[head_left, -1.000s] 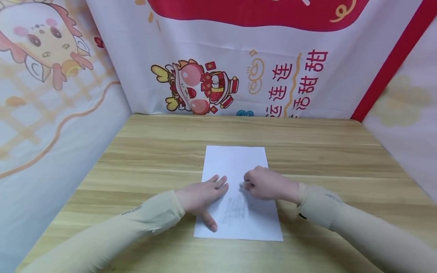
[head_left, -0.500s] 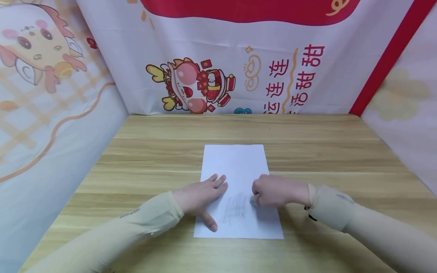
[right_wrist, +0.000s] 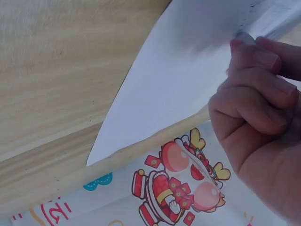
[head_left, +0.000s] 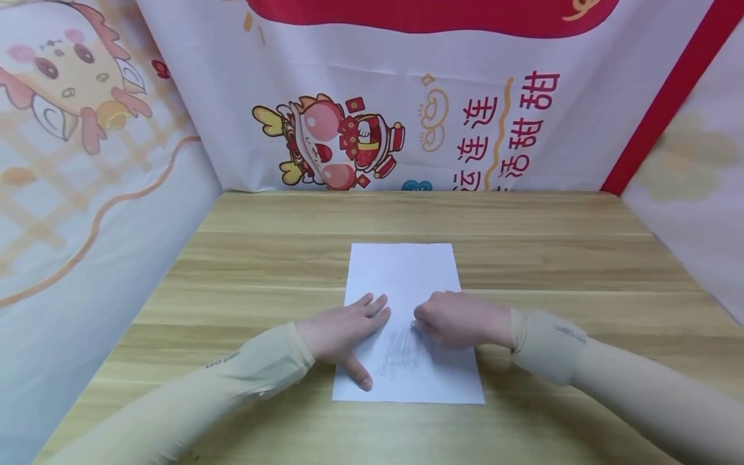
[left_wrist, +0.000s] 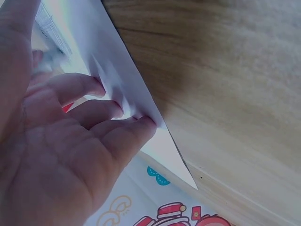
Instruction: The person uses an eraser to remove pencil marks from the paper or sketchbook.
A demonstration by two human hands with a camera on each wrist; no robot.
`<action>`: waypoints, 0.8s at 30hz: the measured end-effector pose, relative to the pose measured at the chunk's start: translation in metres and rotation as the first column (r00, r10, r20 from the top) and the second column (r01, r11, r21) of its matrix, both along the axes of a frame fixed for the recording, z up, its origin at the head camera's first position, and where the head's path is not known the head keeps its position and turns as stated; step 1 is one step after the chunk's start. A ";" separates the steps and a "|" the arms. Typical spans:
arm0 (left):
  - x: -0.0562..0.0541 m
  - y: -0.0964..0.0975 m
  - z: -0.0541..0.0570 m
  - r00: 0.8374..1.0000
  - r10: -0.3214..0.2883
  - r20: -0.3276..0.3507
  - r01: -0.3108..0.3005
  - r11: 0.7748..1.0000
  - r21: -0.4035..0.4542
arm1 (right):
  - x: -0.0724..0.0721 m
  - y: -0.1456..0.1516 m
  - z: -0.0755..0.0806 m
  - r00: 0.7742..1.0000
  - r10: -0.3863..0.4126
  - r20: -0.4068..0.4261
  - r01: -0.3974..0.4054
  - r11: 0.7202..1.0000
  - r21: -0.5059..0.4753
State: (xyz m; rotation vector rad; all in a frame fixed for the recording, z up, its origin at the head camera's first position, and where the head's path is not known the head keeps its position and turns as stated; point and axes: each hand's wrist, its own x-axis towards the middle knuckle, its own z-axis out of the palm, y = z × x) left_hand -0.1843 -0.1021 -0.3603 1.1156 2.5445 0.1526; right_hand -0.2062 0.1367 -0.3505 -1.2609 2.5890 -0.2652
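A sheet of white paper (head_left: 407,271) lies on the wooden table, with a patch of grey pencil scribble (head_left: 400,352) on its lower middle. My left hand (head_left: 343,332) rests on the paper's left side, fingers spread and thumb apart; in the left wrist view its fingertips (left_wrist: 148,125) press near the sheet's edge. With thumb and curled fingers, my right hand (head_left: 459,320) pinches a small pale grey eraser (right_wrist: 245,38) at the upper right of the scribble. Most of the eraser is hidden by the fingers. Small dark crumbs or marks show near it in the right wrist view.
The wooden table (head_left: 261,245) reaches back to a white cloth backdrop (head_left: 372,71) with a cartoon dragon and red lettering. Printed cloth (head_left: 116,174) hangs along the left side, and more cloth (head_left: 692,213) stands at the right.
My right hand with the eraser goes toward me and to the right, then back up and left to the scribble's top. The left hand stays in place on the paper.
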 end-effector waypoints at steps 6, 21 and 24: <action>0.000 0.002 0.000 1.000 0.012 0.015 -0.012 1.000 -0.005 | 0.015 0.012 0.010 0.995 -0.014 0.100 0.009 0.998 0.054; 0.001 0.002 0.001 1.000 0.008 0.001 -0.008 1.000 -0.021 | -0.013 -0.008 0.002 0.998 -0.068 0.015 0.068 0.997 0.036; 0.000 0.003 0.002 1.000 0.008 0.009 -0.008 1.000 -0.014 | -0.006 -0.002 0.004 0.994 -0.054 0.093 0.048 0.997 0.064</action>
